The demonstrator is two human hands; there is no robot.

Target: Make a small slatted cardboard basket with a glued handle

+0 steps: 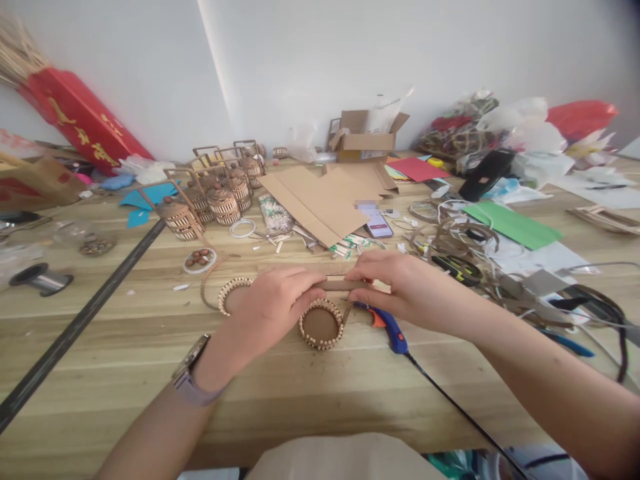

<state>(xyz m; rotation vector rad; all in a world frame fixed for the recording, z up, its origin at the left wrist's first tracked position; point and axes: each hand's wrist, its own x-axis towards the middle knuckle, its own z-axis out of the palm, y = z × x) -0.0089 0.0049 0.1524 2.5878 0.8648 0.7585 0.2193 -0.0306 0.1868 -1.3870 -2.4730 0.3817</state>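
Observation:
Both hands hold a narrow brown cardboard strip (336, 285) just above the wooden table (150, 360). My left hand (275, 303) pinches its left end, fingers curled; a watch is on that wrist. My right hand (395, 283) pinches the right end. Directly under the strip sits a small round cardboard base ringed with short wooden sticks (321, 324). A second ringed round base (231, 293) lies partly hidden behind my left hand. A blue and orange glue gun (387, 327) lies under my right hand, its black cord running toward me.
Several finished stick baskets with handles (210, 197) stand at the back left. Flat cardboard sheets (320, 197), an open box (367, 137), a phone (379, 223), coloured paper (510, 223), tangled strips and cords (465, 247), a bead dish (199, 260) and a metal spool (43, 278) crowd the table.

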